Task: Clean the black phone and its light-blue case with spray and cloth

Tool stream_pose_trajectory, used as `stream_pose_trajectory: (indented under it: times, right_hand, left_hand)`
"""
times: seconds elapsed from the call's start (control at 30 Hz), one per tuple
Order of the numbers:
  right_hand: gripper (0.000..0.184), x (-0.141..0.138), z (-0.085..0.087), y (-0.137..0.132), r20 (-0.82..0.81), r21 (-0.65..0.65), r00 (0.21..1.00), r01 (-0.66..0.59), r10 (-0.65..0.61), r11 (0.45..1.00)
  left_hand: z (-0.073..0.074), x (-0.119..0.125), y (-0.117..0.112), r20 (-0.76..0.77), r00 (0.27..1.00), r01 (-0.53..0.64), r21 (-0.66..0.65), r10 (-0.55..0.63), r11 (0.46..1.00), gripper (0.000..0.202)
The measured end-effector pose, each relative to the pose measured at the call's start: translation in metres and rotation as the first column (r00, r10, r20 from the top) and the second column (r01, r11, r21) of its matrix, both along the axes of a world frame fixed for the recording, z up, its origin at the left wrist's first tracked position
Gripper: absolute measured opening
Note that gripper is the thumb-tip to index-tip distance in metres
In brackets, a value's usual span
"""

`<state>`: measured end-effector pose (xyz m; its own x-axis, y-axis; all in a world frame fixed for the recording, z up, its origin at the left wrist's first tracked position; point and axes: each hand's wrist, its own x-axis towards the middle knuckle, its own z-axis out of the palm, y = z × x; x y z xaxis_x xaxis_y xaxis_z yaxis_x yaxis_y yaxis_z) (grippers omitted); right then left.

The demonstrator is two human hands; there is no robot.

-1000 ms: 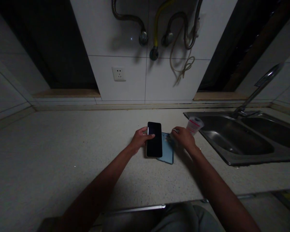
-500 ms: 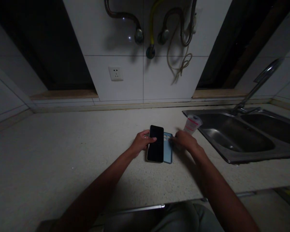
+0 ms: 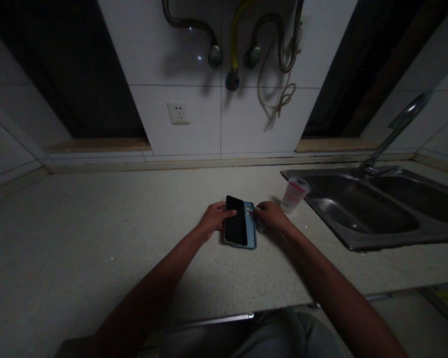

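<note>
My left hand (image 3: 214, 219) grips a black-screened smartphone (image 3: 236, 223) by its left edge, thumb lying on the screen. The phone is tilted over a light blue phone case (image 3: 251, 232), covering its left part; the camera cut-outs show at the case's top right. My right hand (image 3: 271, 215) is closed on the upper right edge of the case, its fingertips partly hidden. Something greyish shows below those fingers, too dark to make out. Just beyond the right hand, a clear plastic cup (image 3: 295, 193) with pink print stands on the counter.
The speckled pale counter (image 3: 153, 214) runs along a tiled wall with a socket (image 3: 178, 114), hoses and valves (image 3: 215, 53). To the right sits a steel double sink (image 3: 362, 204) with a tap (image 3: 406, 114). A drawer edge (image 3: 224, 320) lies below the counter's front.
The case has moved left beneath the phone, with my right hand following. The phone has tilted, its right side dropping nearer the case. The cup stays in place.
</note>
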<state>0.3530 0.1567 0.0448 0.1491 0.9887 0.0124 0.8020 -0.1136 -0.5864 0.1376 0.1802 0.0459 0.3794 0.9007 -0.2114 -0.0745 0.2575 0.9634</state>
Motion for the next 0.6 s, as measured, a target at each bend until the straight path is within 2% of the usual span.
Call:
stream_pose_trajectory:
  times: [0.2, 0.37, 0.5, 0.6]
  right_hand:
    - [0.023, -0.011, -0.006, 0.001, -0.131, 0.066, 0.991, -0.01, 0.019, 0.998]
    - [0.028, -0.019, -0.018, 0.002, -0.322, 0.128, 0.946, 0.018, 0.024, 0.992]
    - [0.032, -0.023, -0.022, 0.002, -0.374, 0.183, 0.927, 0.053, 0.02, 0.982]
    - [0.035, -0.029, -0.02, 0.0, -0.421, 0.242, 0.907, 0.074, 0.035, 0.967]
  left_hand:
    - [-0.004, -0.003, 0.007, -0.077, 0.992, -0.085, 0.22, 0.104, 0.972, 0.021]
    - [0.002, -0.005, 0.002, -0.187, 0.972, -0.06, 0.397, 0.144, 0.916, 0.015]
    - [0.007, -0.004, -0.001, -0.156, 0.959, -0.148, 0.429, 0.235, 0.891, 0.017]
    - [0.005, -0.002, 0.002, -0.174, 0.938, -0.199, 0.441, 0.3, 0.875, 0.023]
